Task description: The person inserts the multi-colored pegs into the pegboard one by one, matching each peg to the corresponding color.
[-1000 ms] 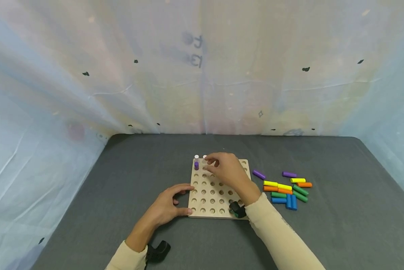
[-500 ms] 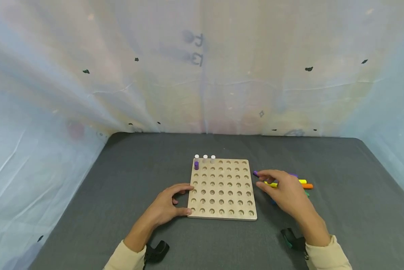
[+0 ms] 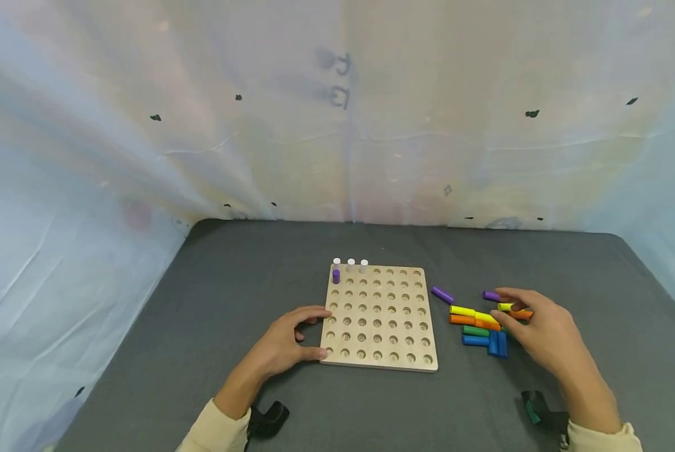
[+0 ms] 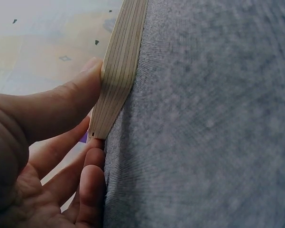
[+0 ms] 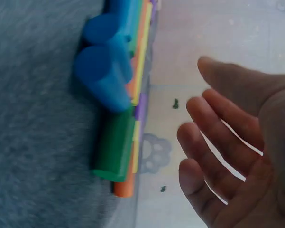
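Grey cloth table [image 3: 202, 314]: left hand [image 3: 283, 342] grips the wooden pegboard [image 3: 379, 317] by its edge; right hand [image 3: 541, 329] hovers with fingers spread, holding nothing, over loose coloured pegs [image 3: 478, 323].

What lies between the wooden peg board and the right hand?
In the head view, loose coloured pegs lie on the grey table between the wooden peg board and the right hand: purple, yellow, orange, green and blue.

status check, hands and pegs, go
Left hand grips peg board edge. Right hand open, over loose pegs, holding none. Four pegs stand in board. Nothing in the way.
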`<state>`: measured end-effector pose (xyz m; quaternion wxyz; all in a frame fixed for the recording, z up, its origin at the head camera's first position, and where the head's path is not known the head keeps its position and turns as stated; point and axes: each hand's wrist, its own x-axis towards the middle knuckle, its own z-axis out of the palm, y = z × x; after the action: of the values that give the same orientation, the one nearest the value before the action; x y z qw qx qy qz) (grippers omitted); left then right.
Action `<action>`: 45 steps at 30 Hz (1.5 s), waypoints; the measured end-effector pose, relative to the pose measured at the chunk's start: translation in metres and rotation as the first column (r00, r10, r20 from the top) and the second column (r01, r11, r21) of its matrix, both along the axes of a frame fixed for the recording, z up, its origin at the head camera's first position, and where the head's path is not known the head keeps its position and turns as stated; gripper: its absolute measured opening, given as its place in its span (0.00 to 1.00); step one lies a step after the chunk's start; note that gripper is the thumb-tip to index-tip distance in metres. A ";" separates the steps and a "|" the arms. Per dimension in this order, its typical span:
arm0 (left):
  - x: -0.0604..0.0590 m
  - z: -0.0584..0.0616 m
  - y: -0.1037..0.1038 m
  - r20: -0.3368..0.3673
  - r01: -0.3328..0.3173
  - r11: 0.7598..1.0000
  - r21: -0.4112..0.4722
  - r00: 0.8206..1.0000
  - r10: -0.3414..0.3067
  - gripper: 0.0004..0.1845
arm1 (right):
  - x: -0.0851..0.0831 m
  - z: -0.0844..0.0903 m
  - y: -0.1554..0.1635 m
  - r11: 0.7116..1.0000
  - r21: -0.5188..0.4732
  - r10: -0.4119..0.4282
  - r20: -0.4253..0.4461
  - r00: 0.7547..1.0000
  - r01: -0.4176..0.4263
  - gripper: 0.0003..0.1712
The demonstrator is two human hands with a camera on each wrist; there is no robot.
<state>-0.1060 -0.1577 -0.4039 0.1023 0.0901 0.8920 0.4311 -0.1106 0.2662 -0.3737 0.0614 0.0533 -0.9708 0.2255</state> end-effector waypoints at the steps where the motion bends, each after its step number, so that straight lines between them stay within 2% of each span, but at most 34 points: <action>1: 0.000 0.000 0.001 -0.001 0.001 1.000 -0.001 1.000 -0.001 0.33 | -0.001 -0.001 0.002 1.000 0.005 0.004 0.002 1.000 -0.004 0.25; 8: -0.003 0.002 0.001 0.005 -0.016 1.000 0.004 1.000 0.016 0.34 | -0.016 -0.007 0.014 0.995 0.037 0.089 0.045 0.995 -0.090 0.27; 15: -0.005 0.004 0.001 -0.002 -0.008 1.000 -0.004 1.000 0.008 0.34 | -0.019 -0.014 0.016 0.995 0.019 0.099 0.099 0.990 -0.101 0.27; 21: -0.005 0.003 0.004 -0.017 -0.001 1.000 -0.008 1.000 0.001 0.33 | -0.019 -0.016 0.013 0.995 0.014 0.092 0.099 0.991 -0.094 0.25; 32: -0.003 0.002 0.005 -0.008 -0.041 0.999 -0.023 0.999 0.041 0.34 | -0.017 -0.020 0.008 0.991 0.030 0.131 0.059 0.990 -0.133 0.19; 45: 0.001 0.002 0.003 -0.009 -0.039 0.999 -0.016 0.999 0.039 0.34 | -0.017 -0.024 0.002 0.990 0.055 0.129 0.054 0.990 -0.132 0.18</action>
<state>-0.1048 -0.1548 -0.4019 0.0907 0.0738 0.8974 0.4254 -0.1272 0.2685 -0.3976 0.0203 0.1128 -0.9727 0.2017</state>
